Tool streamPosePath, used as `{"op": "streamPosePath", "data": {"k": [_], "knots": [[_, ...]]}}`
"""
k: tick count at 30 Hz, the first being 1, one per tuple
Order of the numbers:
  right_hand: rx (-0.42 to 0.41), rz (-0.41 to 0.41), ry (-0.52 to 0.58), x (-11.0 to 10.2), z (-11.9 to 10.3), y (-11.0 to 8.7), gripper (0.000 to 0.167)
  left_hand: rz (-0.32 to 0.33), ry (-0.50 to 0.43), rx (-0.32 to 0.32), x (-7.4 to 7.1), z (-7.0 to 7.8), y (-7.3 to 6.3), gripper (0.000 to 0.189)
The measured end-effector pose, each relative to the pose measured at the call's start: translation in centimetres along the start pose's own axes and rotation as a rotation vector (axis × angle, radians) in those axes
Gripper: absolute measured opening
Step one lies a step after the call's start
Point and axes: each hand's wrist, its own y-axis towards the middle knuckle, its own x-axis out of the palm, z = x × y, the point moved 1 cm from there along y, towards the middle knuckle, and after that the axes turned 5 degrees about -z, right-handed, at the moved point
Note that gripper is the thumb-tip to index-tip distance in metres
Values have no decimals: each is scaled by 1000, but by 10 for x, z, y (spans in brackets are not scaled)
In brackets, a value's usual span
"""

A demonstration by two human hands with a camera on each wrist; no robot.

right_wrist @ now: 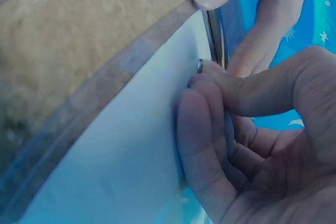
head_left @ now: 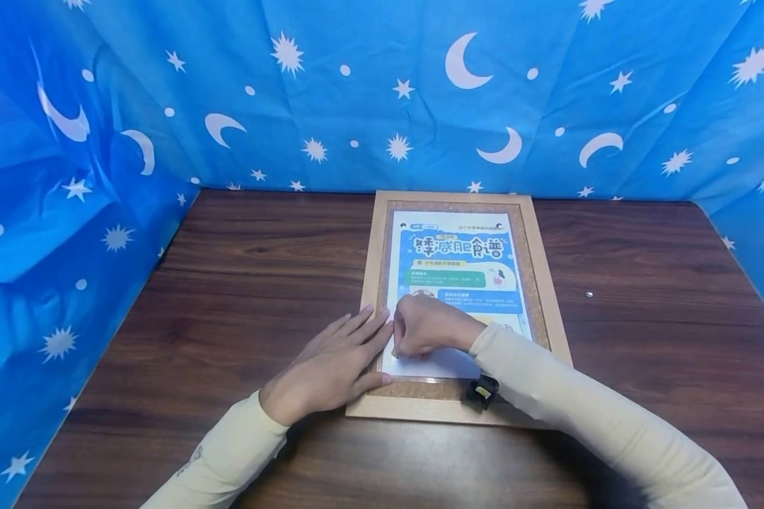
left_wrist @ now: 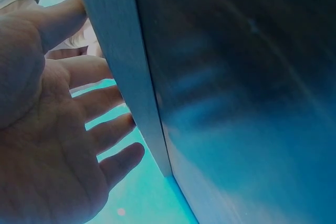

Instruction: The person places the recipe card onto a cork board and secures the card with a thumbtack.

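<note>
A wood-framed cork board [head_left: 391, 408] lies on the table with a laminated printed sheet [head_left: 433, 364] on it. Dark round tacks [head_left: 403, 225] sit at the sheet's upper corners. My right hand [head_left: 429, 326] is at the lower left corner of the sheet, thumb and index finger pinching a small silver thumbtack [right_wrist: 200, 65] against the paper. Its point is hidden. Beside it my left hand [head_left: 327, 371] lies with straight, spread fingers across the board's left frame edge, fingertips and thumb touching the sheet's margin; the left wrist view shows its palm beside the frame [left_wrist: 126, 72].
Right of the board, a small shiny piece [head_left: 588, 294] lies on the dark wooden table [head_left: 261, 261]. A black wrist camera [head_left: 482, 391] hangs under the right sleeve, over the board's lower edge. Blue curtains [head_left: 369, 92] with moons and stars stand behind and at both sides.
</note>
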Motion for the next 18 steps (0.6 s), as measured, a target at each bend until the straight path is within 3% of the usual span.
{"op": "streamPosePath", "data": {"k": [9, 18], "knots": [[-70, -46, 185, -4, 9, -6, 16, 10, -9, -1, 0, 0, 0, 74], [-79, 53, 260, -22, 26, -33, 7, -2, -20, -8, 1, 1, 0, 74]]}}
